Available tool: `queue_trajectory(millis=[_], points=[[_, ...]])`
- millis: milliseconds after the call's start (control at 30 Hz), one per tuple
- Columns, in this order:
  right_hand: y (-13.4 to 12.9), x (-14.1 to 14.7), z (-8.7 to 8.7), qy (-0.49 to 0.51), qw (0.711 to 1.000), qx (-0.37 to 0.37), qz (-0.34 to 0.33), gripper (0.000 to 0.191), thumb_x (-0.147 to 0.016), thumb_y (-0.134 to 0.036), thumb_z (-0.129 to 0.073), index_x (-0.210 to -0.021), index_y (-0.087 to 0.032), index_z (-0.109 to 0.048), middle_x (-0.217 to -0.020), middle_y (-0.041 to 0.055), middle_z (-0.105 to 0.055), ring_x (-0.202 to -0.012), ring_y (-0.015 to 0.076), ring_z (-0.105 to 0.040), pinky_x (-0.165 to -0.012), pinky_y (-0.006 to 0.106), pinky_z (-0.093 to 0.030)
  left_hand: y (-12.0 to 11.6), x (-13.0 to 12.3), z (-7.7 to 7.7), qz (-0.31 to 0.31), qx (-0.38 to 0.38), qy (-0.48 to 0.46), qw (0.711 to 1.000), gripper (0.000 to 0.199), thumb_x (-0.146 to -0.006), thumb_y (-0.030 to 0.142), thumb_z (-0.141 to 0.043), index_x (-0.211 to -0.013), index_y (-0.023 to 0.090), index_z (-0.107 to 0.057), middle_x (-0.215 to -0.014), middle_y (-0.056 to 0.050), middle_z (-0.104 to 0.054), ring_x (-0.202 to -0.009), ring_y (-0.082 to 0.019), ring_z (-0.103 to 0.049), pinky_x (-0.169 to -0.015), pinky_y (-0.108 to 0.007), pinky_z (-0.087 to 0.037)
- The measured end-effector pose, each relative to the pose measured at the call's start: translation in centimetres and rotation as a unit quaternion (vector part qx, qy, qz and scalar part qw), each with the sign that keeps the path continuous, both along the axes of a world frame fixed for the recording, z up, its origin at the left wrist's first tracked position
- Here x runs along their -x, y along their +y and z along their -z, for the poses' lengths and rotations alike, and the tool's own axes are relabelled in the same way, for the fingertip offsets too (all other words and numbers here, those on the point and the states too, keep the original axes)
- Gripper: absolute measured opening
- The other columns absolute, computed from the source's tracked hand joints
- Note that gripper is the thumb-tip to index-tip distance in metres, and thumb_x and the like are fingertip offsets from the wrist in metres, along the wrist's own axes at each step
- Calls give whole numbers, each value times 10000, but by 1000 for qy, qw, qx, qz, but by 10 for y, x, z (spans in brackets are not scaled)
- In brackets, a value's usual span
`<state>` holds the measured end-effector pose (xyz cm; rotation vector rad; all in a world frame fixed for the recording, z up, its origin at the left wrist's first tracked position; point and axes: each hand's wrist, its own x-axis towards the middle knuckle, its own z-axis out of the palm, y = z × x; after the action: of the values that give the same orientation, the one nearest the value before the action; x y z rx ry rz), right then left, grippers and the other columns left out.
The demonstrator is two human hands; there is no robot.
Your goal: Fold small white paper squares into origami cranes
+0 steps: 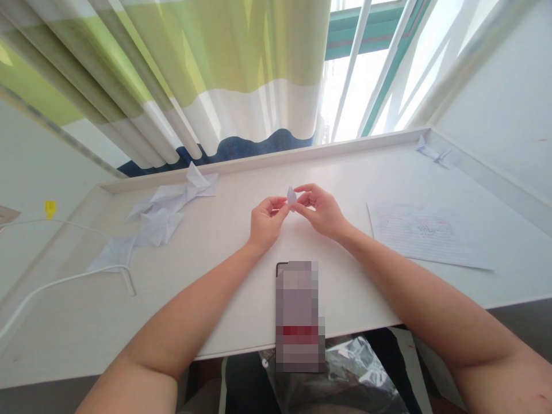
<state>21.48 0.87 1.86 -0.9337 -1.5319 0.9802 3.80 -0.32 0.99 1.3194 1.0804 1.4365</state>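
Observation:
A small folded white paper piece [292,196] stands upright between my two hands, above the middle of the white table. My left hand [268,220] pinches its lower left side with thumb and fingers. From the right, my right hand [318,208] holds it too, thumb near its base and a fingertip near its upper edge. The fingertips of both hands almost meet at the paper. Its finer folds are too small to make out.
Folded white papers [159,226] lie at the left, beside a white cable [64,280]. A written sheet [426,234] is at the right, a folded paper [431,152] in the far right corner. A phone [297,316] sits at the front edge.

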Motion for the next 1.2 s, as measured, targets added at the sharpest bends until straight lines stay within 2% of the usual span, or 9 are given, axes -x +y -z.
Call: queue_trajectory(millis=[100,233,367,533,700,933,1200], points=[[-2,-2,1,-51,999,-18,-3,436,-896,-605,-828,-1157,-281,-697,-855,-2,-776,-805,204,-734,-862,432,-607,1,1,0,-10,-9,6,1000,282,-879,449,-860,-1014,213,-785,-963,-54,-808,-905,-181,-759,-829,-318,-596],[-2,-3,4,-83,996,-10,-21,449,-913,-609,-810,-1205,-291,-684,-901,4,-772,-745,188,-714,-763,397,-606,1,2,-1,-14,-9,16,1000,274,-887,470,-848,-966,213,-797,-925,-47,-805,-863,-168,-741,-774,-296,-579],[-1,-2,6,-54,997,22,-47,534,-886,-646,-826,-1240,-283,-660,-1031,35,-768,-746,182,-734,-660,358,-609,2,2,0,-19,-7,19,1000,277,-886,483,-850,-916,213,-796,-872,-36,-789,-794,-154,-704,-717,-287,-562],[0,0,8,2,996,57,-65,518,-959,-727,-696,-1159,-251,-652,-926,23,-758,-744,178,-753,-641,339,-622,3,2,2,-19,-9,18,1000,324,-873,522,-863,-917,210,-789,-853,-30,-779,-761,-150,-690,-692,-285,-553],[0,0,10,6,996,69,-61,582,-805,-693,-884,-1131,-252,-691,-1067,47,-753,-749,178,-761,-662,361,-649,2,2,2,-25,-4,13,1000,313,-876,509,-864,-920,208,-790,-848,-32,-787,-715,-139,-672,-698,-286,-561],[0,-1,6,27,994,87,-60,591,-777,-707,-905,-1065,-225,-718,-928,42,-766,-743,184,-752,-732,395,-658,0,2,-1,-21,-10,30,999,260,-897,459,-841,-917,206,-784,-878,-37,-794,-801,-157,-714,-717,-279,-560],[-3,-4,4,-12,997,56,-49,526,-839,-710,-851,-986,-236,-676,-904,31,-739,-741,182,-723,-685,379,-604,1,2,1,-14,-3,5,1000,260,-901,447,-836,-910,201,-750,-834,-34,-779,-769,-161,-739,-706,-296,-591]])
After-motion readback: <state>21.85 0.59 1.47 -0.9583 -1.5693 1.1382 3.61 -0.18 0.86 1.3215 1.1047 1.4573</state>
